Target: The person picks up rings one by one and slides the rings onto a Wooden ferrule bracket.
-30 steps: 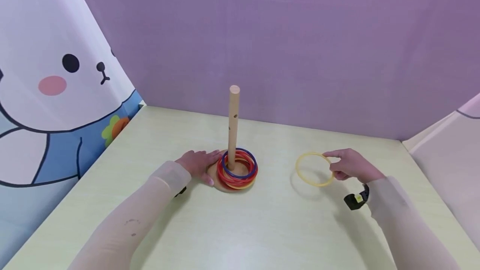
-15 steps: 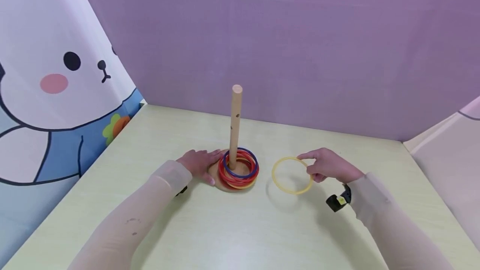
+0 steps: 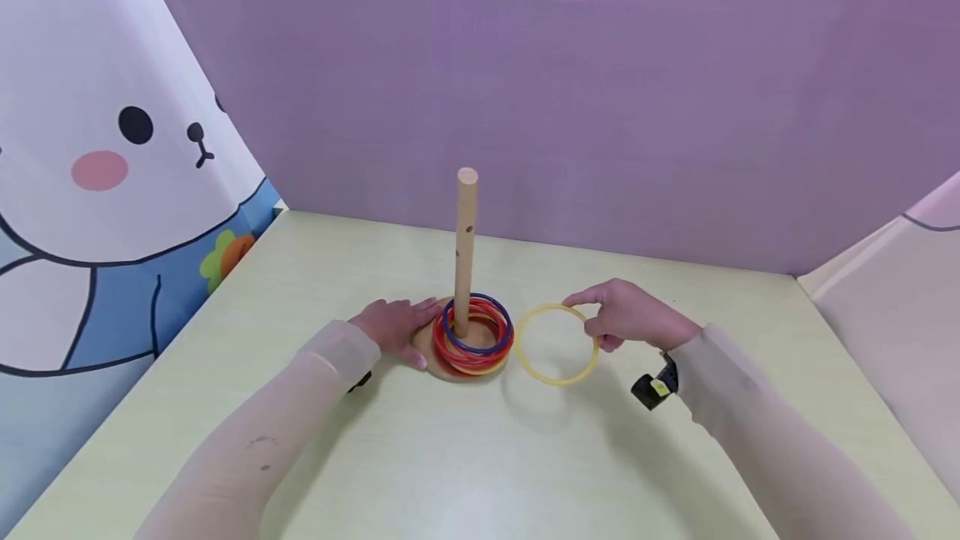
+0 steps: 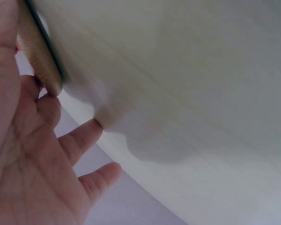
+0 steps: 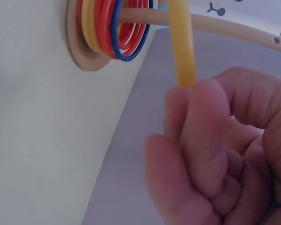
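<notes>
A tall wooden peg [image 3: 466, 248] stands upright on a round wooden base [image 3: 426, 350]. Stacked around its foot lie several rings, mostly red rings [image 5: 99, 28] with yellow among them and a blue ring [image 3: 510, 332] on top. My left hand [image 3: 392, 327] rests against the base's left side, thumb spread from the fingers; the left wrist view shows fingertips right at the rim. Between thumb and fingers my right hand [image 3: 633, 313] pinches a yellow ring [image 3: 556, 381] at its right edge, just right of the stack. The ring hangs tilted over its shadow on the table.
The pale table [image 3: 465, 473] ends at a purple cloth wall [image 3: 600, 107] behind the peg. A cartoon-printed cloth [image 3: 105, 215] borders the left side, and a pale cloth [image 3: 900, 298] the right. Small dark devices sit on both wrists.
My right hand has moved left with the yellow ring, from well right of the stack to close beside it. The left hand stays at the base.
</notes>
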{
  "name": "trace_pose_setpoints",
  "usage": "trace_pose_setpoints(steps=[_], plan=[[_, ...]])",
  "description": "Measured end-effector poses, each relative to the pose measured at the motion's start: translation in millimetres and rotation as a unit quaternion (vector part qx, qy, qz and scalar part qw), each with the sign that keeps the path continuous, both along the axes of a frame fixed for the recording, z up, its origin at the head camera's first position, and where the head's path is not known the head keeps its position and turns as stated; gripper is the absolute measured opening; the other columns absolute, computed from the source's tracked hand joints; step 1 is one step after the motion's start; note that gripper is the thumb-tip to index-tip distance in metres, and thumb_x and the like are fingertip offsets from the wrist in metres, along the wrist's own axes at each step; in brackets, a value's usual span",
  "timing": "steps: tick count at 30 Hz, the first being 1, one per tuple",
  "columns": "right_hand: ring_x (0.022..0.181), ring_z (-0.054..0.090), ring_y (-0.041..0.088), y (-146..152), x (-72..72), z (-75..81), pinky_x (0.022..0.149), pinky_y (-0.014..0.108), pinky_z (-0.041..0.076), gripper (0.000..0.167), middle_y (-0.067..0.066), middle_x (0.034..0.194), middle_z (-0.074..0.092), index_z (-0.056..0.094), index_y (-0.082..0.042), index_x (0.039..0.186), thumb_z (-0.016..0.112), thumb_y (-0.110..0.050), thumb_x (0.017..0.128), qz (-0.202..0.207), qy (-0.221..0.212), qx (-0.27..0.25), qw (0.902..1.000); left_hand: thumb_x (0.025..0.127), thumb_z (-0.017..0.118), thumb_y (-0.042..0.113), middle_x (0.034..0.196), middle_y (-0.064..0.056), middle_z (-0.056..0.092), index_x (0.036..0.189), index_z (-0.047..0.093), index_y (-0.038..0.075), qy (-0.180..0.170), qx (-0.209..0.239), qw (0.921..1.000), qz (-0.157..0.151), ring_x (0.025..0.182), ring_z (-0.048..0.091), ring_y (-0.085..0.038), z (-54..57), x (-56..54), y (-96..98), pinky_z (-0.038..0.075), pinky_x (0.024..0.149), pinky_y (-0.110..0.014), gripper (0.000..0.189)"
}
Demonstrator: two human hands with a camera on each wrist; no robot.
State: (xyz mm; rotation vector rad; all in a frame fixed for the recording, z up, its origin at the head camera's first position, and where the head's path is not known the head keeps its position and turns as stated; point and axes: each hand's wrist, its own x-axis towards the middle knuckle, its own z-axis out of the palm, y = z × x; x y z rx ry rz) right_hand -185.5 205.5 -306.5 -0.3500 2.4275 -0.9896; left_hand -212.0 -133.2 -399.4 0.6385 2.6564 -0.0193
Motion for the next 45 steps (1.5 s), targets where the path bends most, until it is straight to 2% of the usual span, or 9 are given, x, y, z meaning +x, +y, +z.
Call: trace_pose_setpoints(steps=[5, 12, 19, 24, 31, 37, 45], plan=[[0.048, 0.05, 0.013, -13, 0.0, 11.4, 0.057, 0.025, 0.048, 0.054, 0.003, 0.052, 0.052, 0.06, -0.003, 0.129, 0.053, 0.007, 0.077, 0.025, 0.013, 0.025, 0.9993, 0.077, 0.071, 0.056, 0.157, -0.003, 0.025, 0.153, 0.024, 0.019, -0.004, -0.001, 1.0, -0.001, 0.134, 0.036, -0.039, 1.7, -0.5, 1.0, 0.038, 0.1, -0.058, 0.097], [0.049, 0.052, 0.015, -32, 3.8, 34.0, 0.059, 0.026, 0.048, 0.054, 0.003, 0.05, 0.051, 0.061, -0.008, 0.129, 0.053, 0.008, 0.078, 0.047, 0.031, 0.025, 0.9981, 0.078, 0.071, 0.055, 0.158, -0.001, 0.022, 0.154, 0.024, 0.02, -0.013, -0.006, 0.9999, 0.008, 0.136, 0.034, -0.038, 4.4, -0.4, 2.3, 0.035, 0.103, -0.057, 0.097], [0.05, 0.055, 0.016, -47, 6.9, 51.0, 0.062, 0.029, 0.051, 0.054, 0.003, 0.052, 0.053, 0.059, -0.008, 0.131, 0.054, 0.005, 0.079, 0.055, 0.054, -0.015, 0.9969, 0.078, 0.072, 0.055, 0.158, -0.002, 0.022, 0.154, 0.022, 0.021, -0.015, 0.002, 0.9999, 0.006, 0.136, 0.033, -0.039, 3.6, -0.5, 0.9, 0.034, 0.103, -0.058, 0.097], [0.055, 0.06, 0.019, -55, 7.7, 62.0, 0.066, 0.033, 0.054, 0.054, 0.006, 0.055, 0.058, 0.057, -0.012, 0.134, 0.056, 0.002, 0.082, 0.044, 0.072, -0.034, 0.9958, 0.078, 0.071, 0.055, 0.158, -0.001, 0.022, 0.154, 0.021, 0.022, -0.013, 0.007, 0.9999, 0.006, 0.136, 0.033, -0.039, 2.4, 0.2, -0.5, 0.033, 0.104, -0.058, 0.097], [0.056, 0.062, 0.021, -65, 8.8, 77.4, 0.065, 0.032, 0.055, 0.052, 0.006, 0.056, 0.059, 0.057, -0.007, 0.134, 0.057, 0.004, 0.084, 0.054, 0.11, -0.073, 0.9898, 0.077, 0.073, 0.053, 0.158, -0.003, 0.022, 0.153, 0.024, 0.018, -0.009, 0.015, 0.9998, -0.002, 0.134, 0.036, -0.041, 3.8, 1.6, -1.5, 0.033, 0.103, -0.059, 0.097], [0.057, 0.062, 0.023, -73, 7.0, 91.8, 0.062, 0.031, 0.056, 0.05, 0.008, 0.06, 0.062, 0.057, -0.007, 0.134, 0.058, 0.005, 0.085, 0.027, 0.121, -0.104, 0.9868, 0.077, 0.073, 0.053, 0.158, -0.003, 0.023, 0.153, 0.024, 0.018, -0.005, 0.017, 0.9998, -0.006, 0.133, 0.037, -0.041, 4.1, 1.2, -1.7, 0.036, 0.101, -0.059, 0.097], [0.058, 0.065, 0.019, -79, 2.3, 105.0, 0.062, 0.031, 0.057, 0.051, 0.016, 0.075, 0.068, 0.055, -0.007, 0.136, 0.059, 0.005, 0.086, -0.026, 0.156, -0.159, 0.9745, 0.079, 0.072, 0.053, 0.158, -0.002, 0.022, 0.154, 0.024, 0.021, -0.017, 0.007, 0.9998, 0.005, 0.136, 0.034, -0.039, 4.2, 1.6, 0.6, 0.033, 0.104, -0.057, 0.095]])
